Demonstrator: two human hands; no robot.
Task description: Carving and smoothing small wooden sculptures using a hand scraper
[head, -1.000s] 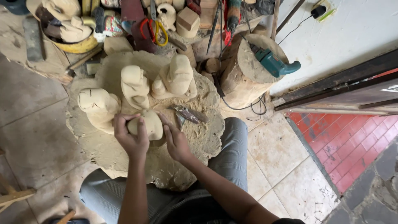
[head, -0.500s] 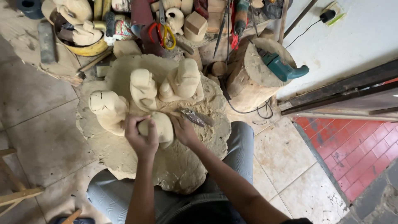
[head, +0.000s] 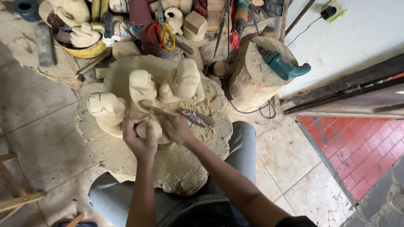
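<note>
My left hand grips a small pale wooden carving that rests on a wide, rough wooden slab in front of my lap. My right hand holds a thin carving tool whose tip points up-left, against the carving. Three more pale unfinished wooden figures stand on the slab: one at the left, one in the middle, one at the right. A dark chisel lies on the slab just right of my right hand.
A tree-stump block with a teal power drill stands at the right. Behind the slab lie scissors with red and yellow handles, wooden blocks, tools and a yellow bowl of carvings. Tiled floor surrounds, red tiles at the right.
The view has shifted a little, so the slab sits lower in the picture. Both hands stay on the small carving; the right hand has worked the tool slightly up-left.
</note>
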